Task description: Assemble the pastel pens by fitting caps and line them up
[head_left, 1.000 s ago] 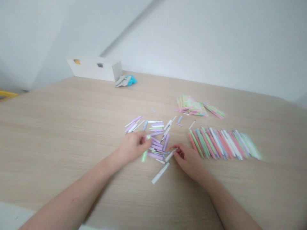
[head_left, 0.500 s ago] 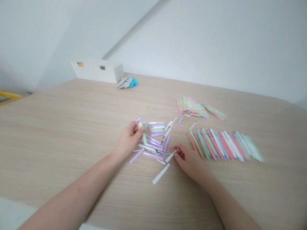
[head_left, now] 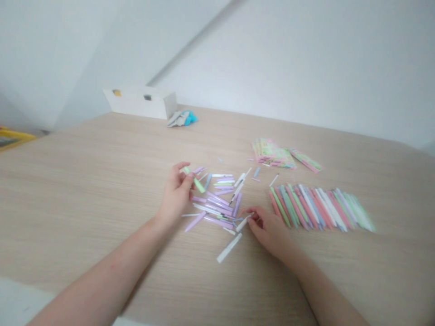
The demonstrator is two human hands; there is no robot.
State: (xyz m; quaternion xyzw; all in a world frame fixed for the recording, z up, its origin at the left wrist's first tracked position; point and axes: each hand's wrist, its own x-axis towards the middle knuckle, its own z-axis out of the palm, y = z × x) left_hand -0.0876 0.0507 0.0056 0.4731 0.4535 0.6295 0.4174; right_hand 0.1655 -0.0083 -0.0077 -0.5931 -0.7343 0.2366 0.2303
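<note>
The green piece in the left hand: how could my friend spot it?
On the brown table, find the left hand beside the scattered pieces. It holds the green piece, set apart by colour from the mostly purple and white ones nearby.

Smooth plastic pens (head_left: 321, 207) are lining a matt, wood-grained tabletop (head_left: 102, 181) at four o'clock, crumpled cloth (head_left: 183, 118) resting at eleven.

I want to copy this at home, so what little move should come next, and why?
Maybe bring the green piece toward the right hand: the left hand grips it at the left edge of the scattered pieces, while the right hand is by a white piece. Blur hides whether it's held.
</note>
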